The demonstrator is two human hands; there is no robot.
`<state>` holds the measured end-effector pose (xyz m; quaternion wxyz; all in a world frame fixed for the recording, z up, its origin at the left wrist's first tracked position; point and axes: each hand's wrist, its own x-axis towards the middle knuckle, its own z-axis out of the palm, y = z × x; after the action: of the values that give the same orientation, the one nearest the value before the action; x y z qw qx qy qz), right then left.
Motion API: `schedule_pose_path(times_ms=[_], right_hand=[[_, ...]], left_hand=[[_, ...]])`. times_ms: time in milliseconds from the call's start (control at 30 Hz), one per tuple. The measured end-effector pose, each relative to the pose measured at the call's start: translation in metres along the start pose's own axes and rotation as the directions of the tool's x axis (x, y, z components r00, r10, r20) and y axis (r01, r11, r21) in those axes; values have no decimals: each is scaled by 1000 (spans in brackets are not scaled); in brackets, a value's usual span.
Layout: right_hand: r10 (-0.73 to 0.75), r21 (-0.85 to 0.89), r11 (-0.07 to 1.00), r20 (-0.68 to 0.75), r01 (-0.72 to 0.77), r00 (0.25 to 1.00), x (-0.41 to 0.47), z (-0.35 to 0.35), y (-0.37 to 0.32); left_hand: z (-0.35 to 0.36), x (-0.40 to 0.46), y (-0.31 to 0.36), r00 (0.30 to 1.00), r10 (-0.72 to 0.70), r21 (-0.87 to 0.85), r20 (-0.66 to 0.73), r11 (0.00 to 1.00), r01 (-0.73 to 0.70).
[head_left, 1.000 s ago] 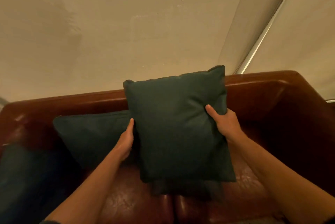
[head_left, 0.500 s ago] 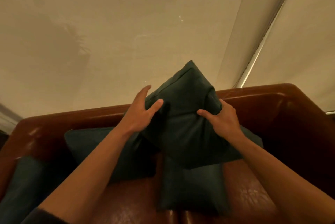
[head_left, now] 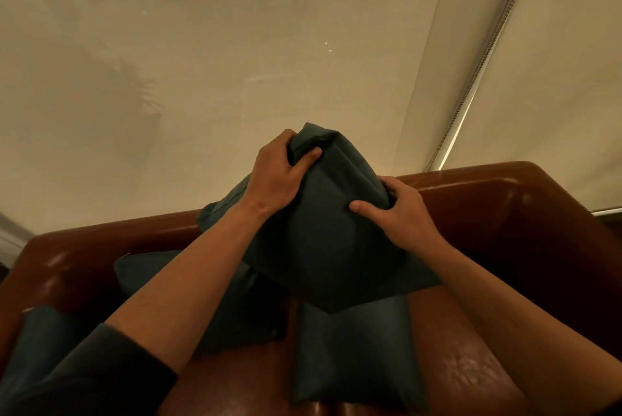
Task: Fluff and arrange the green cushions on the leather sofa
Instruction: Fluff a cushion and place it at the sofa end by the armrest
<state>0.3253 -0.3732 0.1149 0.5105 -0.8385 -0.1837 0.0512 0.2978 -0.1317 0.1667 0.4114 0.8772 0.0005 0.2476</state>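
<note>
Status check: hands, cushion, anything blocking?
Left hand and right hand both gripping the held cushion, tilted above the sofa. Other cushion lies directly below. Nothing else in the way.

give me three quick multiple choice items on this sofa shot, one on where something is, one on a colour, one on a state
1. Where is the left hand on the held dark green fabric cushion?
A. at its top corner
B. under its bottom edge
C. off it, on the sofa arm

2. What colour is the leather sofa?
A. black
B. reddish brown
C. white

3. How is the held cushion being handled?
A. lying flat and untouched on the seat
B. gripped by both hands and lifted off the seat
C. pinched by the right hand alone

Answers: 1 A, the fingers clamp the topmost corner; 2 B, the glossy back and arm are reddish brown; 3 B, each hand grips a side, and its lowest corner hangs above another green cushion.
</note>
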Motion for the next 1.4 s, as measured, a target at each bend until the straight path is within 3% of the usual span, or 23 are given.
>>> schedule_pose_path(times_ms=[167, 300, 433, 633, 733, 833, 967, 1233, 1300, 1400], right_hand=[[7, -174, 984, 203, 29, 979, 2, -28, 38], [113, -303, 952, 186, -53, 976, -4, -44, 81], [124, -308, 949, 189, -61, 974, -2, -26, 85], [81, -154, 985, 31, -75, 996, -10, 7, 75], [131, -35, 991, -31, -132, 991, -15, 11, 72], [173, 66, 983, 4, -173, 985, -18, 3, 69], [191, 176, 965, 42, -196, 981, -24, -15, 60], [224, 403, 873, 167, -274, 960, -23, -49, 78], [239, 331, 899, 180, -287, 954, -24, -54, 84], [239, 40, 966, 221, -254, 945, -25, -53, 91]], left_hand=[[-20, -1, -8, 996, -15, -46, -88, 999, 11], [-44, -4, -11, 979, -53, -70, -197, 997, 40], [-49, -9, -15, 980, -61, -40, -189, 998, 55], [-60, -8, -25, 994, -84, 39, -76, 995, 87], [-70, -5, -32, 993, -122, 43, -9, 992, 122], [-82, -12, -59, 974, -182, -46, 135, 981, 189], [-84, -39, -104, 898, -303, 54, 318, 952, 302], [-74, -29, -121, 887, -336, 59, 316, 940, 336], [-71, -23, -116, 874, -329, 79, 359, 943, 323], [-60, -28, -105, 865, -298, 118, 403, 954, 274]])
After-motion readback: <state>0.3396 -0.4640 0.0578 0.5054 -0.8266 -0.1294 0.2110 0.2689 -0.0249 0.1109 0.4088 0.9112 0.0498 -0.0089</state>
